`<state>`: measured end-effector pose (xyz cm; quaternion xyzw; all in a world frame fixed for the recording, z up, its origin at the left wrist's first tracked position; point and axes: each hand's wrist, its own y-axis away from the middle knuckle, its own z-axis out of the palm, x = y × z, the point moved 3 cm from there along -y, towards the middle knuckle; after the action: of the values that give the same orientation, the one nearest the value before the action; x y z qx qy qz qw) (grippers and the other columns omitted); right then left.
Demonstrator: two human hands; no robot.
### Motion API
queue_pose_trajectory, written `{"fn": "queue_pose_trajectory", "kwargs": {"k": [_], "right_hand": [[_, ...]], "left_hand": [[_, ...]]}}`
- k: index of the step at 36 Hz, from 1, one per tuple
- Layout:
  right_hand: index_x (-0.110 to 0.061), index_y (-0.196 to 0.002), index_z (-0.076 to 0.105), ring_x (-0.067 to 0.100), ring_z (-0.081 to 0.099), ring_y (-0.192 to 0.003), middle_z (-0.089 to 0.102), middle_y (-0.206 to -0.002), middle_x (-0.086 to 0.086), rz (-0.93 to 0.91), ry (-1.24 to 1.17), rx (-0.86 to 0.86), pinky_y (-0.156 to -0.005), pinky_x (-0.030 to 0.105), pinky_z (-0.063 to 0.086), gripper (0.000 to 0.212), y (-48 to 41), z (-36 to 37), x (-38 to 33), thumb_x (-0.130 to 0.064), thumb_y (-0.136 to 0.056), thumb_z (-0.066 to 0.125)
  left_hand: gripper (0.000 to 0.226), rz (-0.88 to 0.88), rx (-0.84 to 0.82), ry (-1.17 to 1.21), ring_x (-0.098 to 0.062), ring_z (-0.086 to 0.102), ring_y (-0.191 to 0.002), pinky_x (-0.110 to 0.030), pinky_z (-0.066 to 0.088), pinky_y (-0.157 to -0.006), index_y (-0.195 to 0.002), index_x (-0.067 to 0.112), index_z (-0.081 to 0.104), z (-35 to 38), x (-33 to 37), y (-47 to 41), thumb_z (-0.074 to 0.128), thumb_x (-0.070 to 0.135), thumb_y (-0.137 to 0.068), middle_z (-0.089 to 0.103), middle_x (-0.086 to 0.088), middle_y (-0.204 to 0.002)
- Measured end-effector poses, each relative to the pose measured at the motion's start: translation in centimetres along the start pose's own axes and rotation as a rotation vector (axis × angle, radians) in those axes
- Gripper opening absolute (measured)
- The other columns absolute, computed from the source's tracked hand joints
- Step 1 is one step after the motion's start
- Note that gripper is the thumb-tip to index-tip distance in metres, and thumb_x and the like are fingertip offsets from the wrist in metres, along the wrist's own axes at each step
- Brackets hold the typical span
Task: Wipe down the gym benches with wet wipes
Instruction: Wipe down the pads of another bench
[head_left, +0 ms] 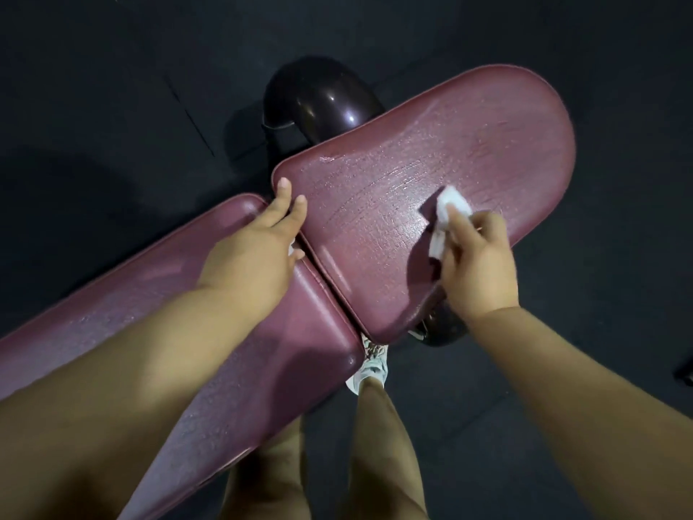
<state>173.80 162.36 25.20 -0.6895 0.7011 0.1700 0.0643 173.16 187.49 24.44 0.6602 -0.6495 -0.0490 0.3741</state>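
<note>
Maroon bench pad (431, 174) glistening wet, right hand (476, 264) fingers pinching white wipe (448, 219), left hand (255, 249) spread flat

No text, label, brand, number or sign can be read anywhere in the head view.

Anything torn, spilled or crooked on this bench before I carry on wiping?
Nothing stands out. The maroon padded seat pad shows only wet sheen and fine surface creasing; the right hand presses the white wet wipe flat.
</note>
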Motion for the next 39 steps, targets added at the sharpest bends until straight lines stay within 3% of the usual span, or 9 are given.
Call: {"fn": "queue_pose_trajectory", "kwargs": {"k": [5, 8, 13, 18, 23, 27, 32, 36, 39], "right_hand": [[-0.003, -0.124, 0.059, 0.03, 0.053, -0.072, 0.051, -0.101, 0.021, 0.229, -0.085, 0.15, -0.068, 0.034, 0.045, 0.038, 2.7, 2.2, -2.0, -0.007, -0.087, 0.048], [-0.005, -0.121, 0.056, 0.033, 0.058, -0.062, 0.054, -0.096, 0.017, -0.118, -0.072, -0.035, -0.049, 0.032, 0.047, 0.043, 6.0, 4.3, -5.6, -0.009, -0.078, 0.05], [-0.028, -0.111, 0.059, 0.008, 0.055, -0.064, 0.057, -0.085, -0.008, -0.47, 0.097, -0.274, -0.051, 0.016, 0.042, 0.032, 7.8, 4.4, -4.2, -0.014, -0.086, 0.045], [-0.011, -0.122, 0.061, 0.031, 0.057, -0.069, 0.054, -0.1, 0.015, -0.04, 0.007, -0.048, -0.055, 0.033, 0.051, 0.042, 5.4, 0.8, 1.5, -0.015, -0.083, 0.045], [-0.017, -0.134, 0.053, 0.017, 0.047, -0.082, 0.044, -0.109, 0.01, 0.311, -0.141, 0.083, -0.079, 0.026, 0.041, 0.042, 5.1, 0.8, 2.0, -0.009, -0.093, 0.052], [-0.006, -0.123, 0.06, 0.036, 0.057, -0.073, 0.05, -0.104, 0.02, 0.081, -0.167, -0.056, -0.07, 0.04, 0.053, 0.041, 7.0, 2.8, -2.3, 0.001, -0.082, 0.06], [-0.011, -0.132, 0.051, 0.034, 0.053, -0.064, 0.05, -0.116, 0.016, -0.379, -0.05, -0.461, -0.06, 0.037, 0.048, 0.055, 9.4, 3.9, -5.2, 0.0, -0.08, 0.061], [-0.01, -0.121, 0.06, 0.035, 0.054, -0.056, 0.053, -0.104, 0.018, -0.307, -0.069, -0.325, -0.053, 0.039, 0.051, 0.048, 8.8, 3.1, -4.2, 0.002, -0.075, 0.063], [-0.015, -0.127, 0.057, 0.032, 0.056, -0.074, 0.046, -0.11, 0.012, -0.114, -0.152, -0.185, -0.074, 0.035, 0.051, 0.042, 8.3, 2.7, -3.3, -0.003, -0.086, 0.055]], "left_hand": [[0.063, -0.023, -0.018, -0.012, -0.013, 0.044, -0.128, -0.024, 0.039, -0.077, -0.149, 0.033, 0.009, 0.4, 0.3, 0.0, 0.045, 0.024, -0.098, -0.014, 0.019, -0.155], [0.064, 0.003, 0.007, 0.005, -0.016, 0.044, -0.129, -0.027, 0.042, -0.082, -0.15, 0.029, 0.011, 0.8, 0.2, 0.1, 0.047, 0.022, -0.097, -0.013, 0.016, -0.156], [0.065, 0.019, 0.05, 0.023, -0.016, 0.041, -0.131, -0.032, 0.043, -0.089, -0.15, 0.027, 0.012, 1.0, -0.1, 0.2, 0.048, 0.019, -0.097, -0.013, 0.015, -0.156], [0.064, 0.02, 0.088, 0.037, -0.017, 0.04, -0.132, -0.033, 0.041, -0.094, -0.15, 0.028, 0.012, 1.5, -0.1, 0.5, 0.045, 0.014, -0.097, -0.012, 0.018, -0.155], [0.063, -0.007, 0.084, 0.076, -0.012, 0.038, -0.133, -0.033, 0.036, -0.104, -0.15, 0.028, 0.015, 1.6, 0.3, 1.3, 0.043, 0.009, -0.096, -0.009, 0.02, -0.155], [0.058, -0.027, 0.086, 0.054, -0.016, 0.035, -0.135, -0.033, 0.038, -0.1, -0.148, 0.025, 0.024, 1.8, 0.3, 3.1, 0.047, 0.015, -0.096, 0.002, 0.016, -0.157], [0.061, -0.068, 0.079, -0.014, -0.017, 0.038, -0.133, -0.033, 0.042, -0.094, -0.149, 0.022, 0.021, 2.8, -0.6, 6.7, 0.049, 0.019, -0.095, -0.002, 0.012, -0.158], [0.059, -0.187, 0.052, -0.002, -0.014, 0.043, -0.127, -0.029, 0.04, -0.089, -0.149, 0.025, 0.018, 3.6, -2.2, 9.8, 0.046, 0.024, -0.097, -0.005, 0.015, -0.156], [0.058, -0.245, 0.032, -0.006, -0.016, 0.043, -0.129, -0.035, 0.044, -0.092, -0.148, 0.027, 0.018, 4.1, -3.7, 11.8, 0.045, 0.027, -0.097, -0.007, 0.015, -0.156]]}}
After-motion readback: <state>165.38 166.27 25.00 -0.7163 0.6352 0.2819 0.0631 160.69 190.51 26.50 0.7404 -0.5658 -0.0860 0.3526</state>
